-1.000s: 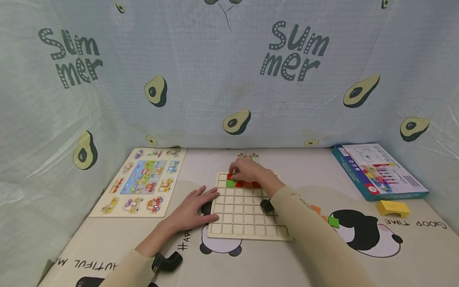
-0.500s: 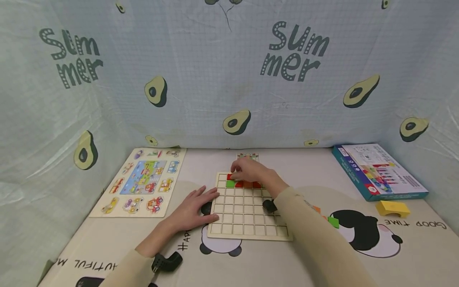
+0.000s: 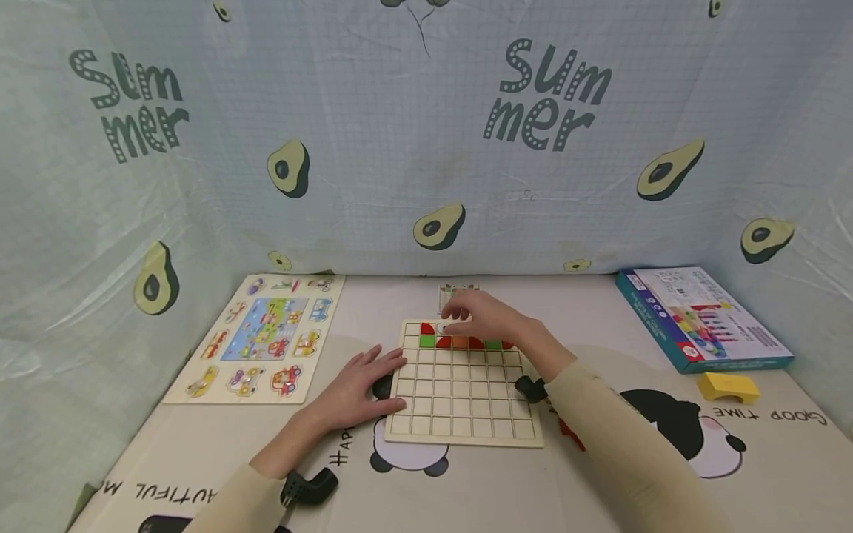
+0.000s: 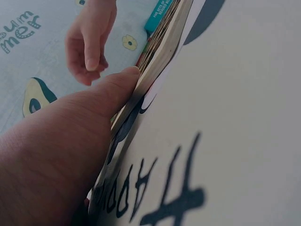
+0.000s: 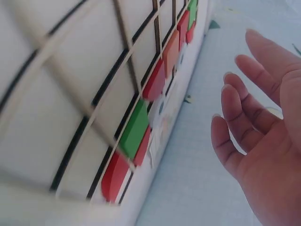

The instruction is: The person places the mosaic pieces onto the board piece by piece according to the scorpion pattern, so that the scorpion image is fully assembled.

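The wooden grid board (image 3: pixel 466 407) lies in the middle of the table. My left hand (image 3: pixel 356 392) rests at its left edge, fingers stretched out, thumb on the rim in the left wrist view. My right hand (image 3: pixel 489 318) hovers over the far rows with fingers loosely bent; in the right wrist view this hand (image 5: pixel 268 113) has nothing between its fingers. Tiles fill part of the far rows: a red tile (image 3: pixel 428 328), a green tile (image 3: pixel 427 341), an orange tile (image 3: pixel 460 342) and another green tile (image 5: pixel 135 127), among more red ones. A small pattern card (image 3: pixel 448 295) lies behind, partly covered by my right hand.
At the left lies a vehicle puzzle board (image 3: pixel 266 333). A teal-edged box (image 3: pixel 706 318) and a yellow arch block (image 3: pixel 728 387) are at the right. Red pieces (image 3: pixel 571 435) show beside my right sleeve, which crosses the table's right half.
My right hand has come off the tiles at the far left corner and shifted right, exposing more of the tile row. The right forearm also moved right, covering the loose orange and green pieces. The left hand stays.
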Demonstrator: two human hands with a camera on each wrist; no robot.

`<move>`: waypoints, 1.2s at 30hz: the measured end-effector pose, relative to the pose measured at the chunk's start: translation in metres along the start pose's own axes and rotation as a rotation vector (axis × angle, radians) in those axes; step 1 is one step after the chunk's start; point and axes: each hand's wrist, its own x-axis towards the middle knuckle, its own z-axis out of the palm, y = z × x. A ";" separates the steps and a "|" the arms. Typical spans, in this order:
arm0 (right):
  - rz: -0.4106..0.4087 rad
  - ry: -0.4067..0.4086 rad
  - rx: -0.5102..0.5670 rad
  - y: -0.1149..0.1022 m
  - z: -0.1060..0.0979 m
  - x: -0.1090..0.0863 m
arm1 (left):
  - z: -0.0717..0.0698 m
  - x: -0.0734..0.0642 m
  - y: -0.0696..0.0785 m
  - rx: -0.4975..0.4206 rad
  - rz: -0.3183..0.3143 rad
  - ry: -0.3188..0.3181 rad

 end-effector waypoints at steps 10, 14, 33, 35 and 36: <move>-0.035 0.032 0.042 0.005 -0.011 -0.045 | 0.001 0.001 0.000 0.009 -0.003 -0.004; -0.023 0.059 0.057 0.008 -0.016 -0.063 | 0.002 0.001 0.000 0.008 -0.007 -0.002; 0.069 0.159 0.073 0.034 -0.035 -0.142 | 0.001 0.001 0.001 0.007 -0.014 -0.003; 0.078 0.159 0.084 0.038 -0.033 -0.148 | 0.000 0.001 0.001 0.007 -0.011 -0.005; 0.083 0.157 0.092 0.040 -0.032 -0.151 | 0.000 0.001 0.001 0.008 -0.011 -0.007</move>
